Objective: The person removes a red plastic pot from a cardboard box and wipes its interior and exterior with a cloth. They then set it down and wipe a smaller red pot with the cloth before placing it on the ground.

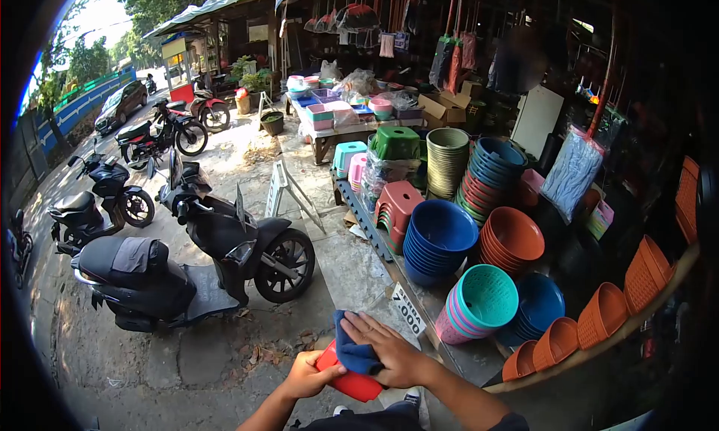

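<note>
At the bottom centre, my left hand (308, 375) grips the left side of a red plastic item (358, 387), its thumb on the near face. My right hand (393, 354) presses a dark blue cloth (355, 350) against the upper part of the red item, fingers pointing up and to the left. The cloth hides part of the red item, so its full shape does not show. Both hands are close together, above my shoes.
Stacked blue buckets (442, 232), teal baskets (487, 296) and orange pots (603, 311) stand at the right, beside a price sign (408, 309). A black scooter (217, 259) is parked at the left. Further back are a table (322, 131) of plastic containers and more motorbikes.
</note>
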Demonstrator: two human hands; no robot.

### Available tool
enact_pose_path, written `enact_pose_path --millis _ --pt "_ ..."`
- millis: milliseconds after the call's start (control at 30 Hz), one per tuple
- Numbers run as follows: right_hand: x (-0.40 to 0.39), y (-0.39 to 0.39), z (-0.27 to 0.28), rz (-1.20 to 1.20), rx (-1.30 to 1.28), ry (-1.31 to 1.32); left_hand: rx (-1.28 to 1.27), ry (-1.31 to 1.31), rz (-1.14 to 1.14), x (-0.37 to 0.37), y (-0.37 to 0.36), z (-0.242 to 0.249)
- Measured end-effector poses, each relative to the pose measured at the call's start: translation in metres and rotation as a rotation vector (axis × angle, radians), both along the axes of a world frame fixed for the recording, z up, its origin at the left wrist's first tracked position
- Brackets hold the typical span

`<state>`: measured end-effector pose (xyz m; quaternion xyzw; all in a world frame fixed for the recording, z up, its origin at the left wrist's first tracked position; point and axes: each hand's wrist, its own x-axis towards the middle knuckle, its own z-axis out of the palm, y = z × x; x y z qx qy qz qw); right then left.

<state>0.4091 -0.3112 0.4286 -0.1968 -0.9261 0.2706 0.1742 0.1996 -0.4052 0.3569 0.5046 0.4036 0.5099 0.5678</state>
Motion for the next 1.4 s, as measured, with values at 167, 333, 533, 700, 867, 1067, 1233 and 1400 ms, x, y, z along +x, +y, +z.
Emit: enact_pose_path --millis 167,333,533,700,867,1067,1233,1400 --pt "0.023 0.026 -0.019 0.084 -0.991 0.402 -0.082 -0.121 0.074 -0.001 -0.003 -0.006" --pt "0.027 0.011 -0.055 -0.178 -1.627 0.958 0.066 -0.582 0.198 0.021 0.016 -0.007" --pt "-0.012 -0.026 -0.097 -0.528 -1.039 1.311 -0.287 -1.004 0.062 0.056 0.04 -0.001" --pt "-0.01 -0.05 -0.104 -0.62 0.235 0.394 -0.296 -0.81 0.09 0.073 0.051 -0.018" --pt "0.007 -0.057 -0.068 -0.379 0.344 -0.056 -0.52 -0.679 -0.038 0.065 0.039 -0.021" --pt "0.018 -0.038 -0.023 -0.215 0.262 -0.183 -0.162 -0.07 -0.167 0.057 0.027 -0.054" --pt "0.033 -0.002 -0.047 -0.158 -0.058 0.04 -0.152 -0.036 -0.116 0.042 0.018 -0.069" --pt "0.058 0.011 -0.073 -0.336 -1.219 0.483 -0.23 -0.156 0.003 0.048 0.005 -0.05"
